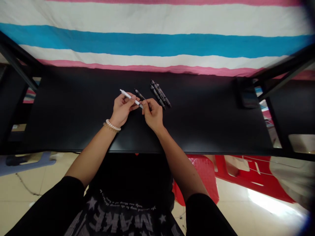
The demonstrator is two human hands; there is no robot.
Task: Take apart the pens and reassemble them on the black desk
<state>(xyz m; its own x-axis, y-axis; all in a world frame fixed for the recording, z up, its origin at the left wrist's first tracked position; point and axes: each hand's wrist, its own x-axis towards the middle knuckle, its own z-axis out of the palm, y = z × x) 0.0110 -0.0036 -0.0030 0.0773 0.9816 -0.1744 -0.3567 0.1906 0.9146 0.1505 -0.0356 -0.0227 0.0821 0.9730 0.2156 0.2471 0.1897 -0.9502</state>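
A white pen (127, 95) slants across my left hand (123, 106), which is closed around its barrel with the thumb on top. My right hand (153, 114) pinches the pen's lower right end, and its fingertips hide that end. Just beyond my hands lies a dark pen (139, 94) on the black table, its near end hidden by my right hand. Several black and grey pens (160, 94) lie side by side in a bunch, past my right hand.
The black table (209, 121) spans the view, with a striped curtain (157, 44) behind its far edge. A dark phone-like object (248, 94) lies at the right end. Black metal frame bars (18, 70) rise at both sides. Red plastic stools (205, 177) stand below the near edge.
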